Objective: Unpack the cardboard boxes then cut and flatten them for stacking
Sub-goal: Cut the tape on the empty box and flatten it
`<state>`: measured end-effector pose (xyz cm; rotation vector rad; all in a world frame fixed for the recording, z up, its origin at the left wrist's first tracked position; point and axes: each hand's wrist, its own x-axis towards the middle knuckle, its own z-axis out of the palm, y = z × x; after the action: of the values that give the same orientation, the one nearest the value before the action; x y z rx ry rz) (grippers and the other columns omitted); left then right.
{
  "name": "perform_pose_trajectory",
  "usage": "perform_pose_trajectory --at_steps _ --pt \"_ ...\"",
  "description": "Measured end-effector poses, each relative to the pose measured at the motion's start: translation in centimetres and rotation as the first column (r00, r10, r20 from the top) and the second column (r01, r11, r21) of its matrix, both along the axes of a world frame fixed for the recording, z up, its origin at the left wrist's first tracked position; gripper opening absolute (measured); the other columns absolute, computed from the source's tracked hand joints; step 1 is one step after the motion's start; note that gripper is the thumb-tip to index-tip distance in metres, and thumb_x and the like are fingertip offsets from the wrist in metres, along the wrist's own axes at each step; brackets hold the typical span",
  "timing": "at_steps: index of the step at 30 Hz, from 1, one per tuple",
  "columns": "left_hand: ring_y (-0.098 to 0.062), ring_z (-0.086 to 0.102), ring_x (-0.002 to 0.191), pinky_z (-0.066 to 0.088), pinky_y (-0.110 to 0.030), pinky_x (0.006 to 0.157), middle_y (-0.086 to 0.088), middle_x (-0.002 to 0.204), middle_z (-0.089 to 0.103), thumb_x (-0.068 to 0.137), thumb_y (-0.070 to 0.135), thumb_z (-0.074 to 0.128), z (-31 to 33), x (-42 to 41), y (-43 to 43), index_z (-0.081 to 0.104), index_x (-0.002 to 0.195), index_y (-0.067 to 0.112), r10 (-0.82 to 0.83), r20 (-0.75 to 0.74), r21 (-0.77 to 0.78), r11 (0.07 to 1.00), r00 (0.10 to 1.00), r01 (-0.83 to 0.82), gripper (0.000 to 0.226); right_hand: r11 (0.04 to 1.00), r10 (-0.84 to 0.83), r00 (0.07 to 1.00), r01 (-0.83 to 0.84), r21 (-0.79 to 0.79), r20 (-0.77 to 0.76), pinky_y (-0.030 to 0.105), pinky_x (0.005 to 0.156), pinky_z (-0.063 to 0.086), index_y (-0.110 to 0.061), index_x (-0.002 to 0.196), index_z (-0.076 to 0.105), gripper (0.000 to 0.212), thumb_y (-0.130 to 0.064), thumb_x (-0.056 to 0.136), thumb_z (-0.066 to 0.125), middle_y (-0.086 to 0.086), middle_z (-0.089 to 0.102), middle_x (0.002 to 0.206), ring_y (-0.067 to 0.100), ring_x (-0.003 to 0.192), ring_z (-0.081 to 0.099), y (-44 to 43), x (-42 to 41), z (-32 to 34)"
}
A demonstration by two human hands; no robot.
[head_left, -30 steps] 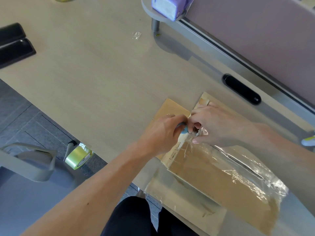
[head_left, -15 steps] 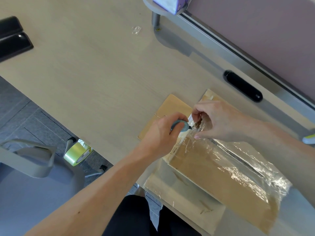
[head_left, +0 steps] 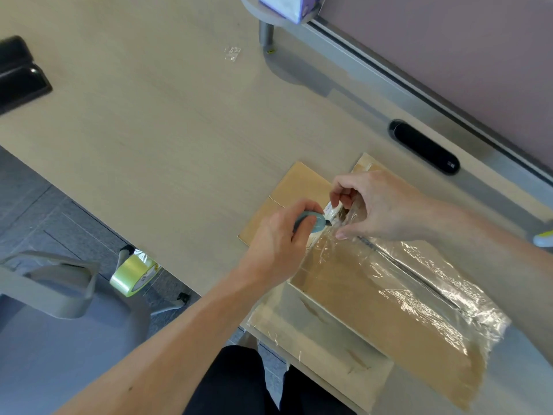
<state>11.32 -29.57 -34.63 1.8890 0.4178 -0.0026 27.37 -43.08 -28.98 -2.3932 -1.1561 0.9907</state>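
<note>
Down at the near right of the tabletop (head_left: 164,130), a flattened cardboard box (head_left: 374,319) lies with one long edge hanging past the near edge of the tabletop. A sheet of crinkled clear film (head_left: 419,283) covers much of its upper face and shines in the light. A cardboard flap (head_left: 293,193) sticks out flat from the far left end of the box.

Both hands meet at that far left end. The left hand (head_left: 278,235) is curled round a small round teal cutter (head_left: 314,223), thumb on top, with the dark tip pointing right and sitting at the bunched edge of the film. The right hand (head_left: 380,205) comes in from the right with its fingers bent downward; thumb and forefinger pinch the gathered film just beside the cutter's tip, and one lower fingertip presses on the film against the cardboard. The two hands are just beside each other, though whether they touch is unclear.

Farther off, a black oblong object (head_left: 425,148) lies near the grey rail at the far right, and a black case (head_left: 18,82) sits at the far left edge. A small scrap of clear plastic (head_left: 232,53) rests on the far part of the tabletop. Below the tabletop, near left, a roll of green tape (head_left: 134,275) lies beside a grey chair (head_left: 59,289).
</note>
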Motion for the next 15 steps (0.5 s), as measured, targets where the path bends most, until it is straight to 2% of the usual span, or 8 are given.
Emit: perform_pose_trajectory --at_steps 7,11,15 --pt "-0.020 0.061 0.075 0.053 -0.046 0.071 0.005 0.087 0.065 0.105 0.018 0.051 -0.24 0.21 -0.29 0.064 0.109 0.026 0.040 0.002 0.030 0.999 0.999 -0.040 0.016 1.000 0.006 1.000 -0.006 -0.003 -0.001 0.015 0.062 0.044 -0.034 0.088 0.060 0.046 -0.036 0.060 0.097 -0.007 0.061 0.082 0.000 0.064 0.053 0.15 0.32 -0.15" --pt "-0.021 0.061 0.087 0.057 -0.047 0.074 0.002 0.096 0.066 0.105 0.018 0.050 -0.51 0.23 -0.65 0.063 0.110 0.026 0.061 0.034 0.029 0.998 0.998 -0.062 0.016 1.000 0.014 1.000 -0.014 -0.008 -0.006 0.015 0.061 0.044 -0.035 0.087 0.060 0.046 -0.039 0.060 0.097 -0.007 0.061 0.080 -0.001 0.064 0.051 0.19 0.39 -0.25" --pt "-0.020 0.059 0.079 0.056 -0.046 0.069 0.000 0.091 0.064 0.105 0.015 0.050 -0.35 0.23 -0.84 0.064 0.111 0.021 0.022 0.063 0.104 0.994 0.998 -0.029 0.016 1.000 0.024 1.000 -0.024 -0.002 -0.012 0.016 0.060 0.043 -0.033 0.087 0.060 0.045 -0.037 0.061 0.096 -0.006 0.060 0.078 -0.001 0.063 0.049 0.24 0.40 -0.13"
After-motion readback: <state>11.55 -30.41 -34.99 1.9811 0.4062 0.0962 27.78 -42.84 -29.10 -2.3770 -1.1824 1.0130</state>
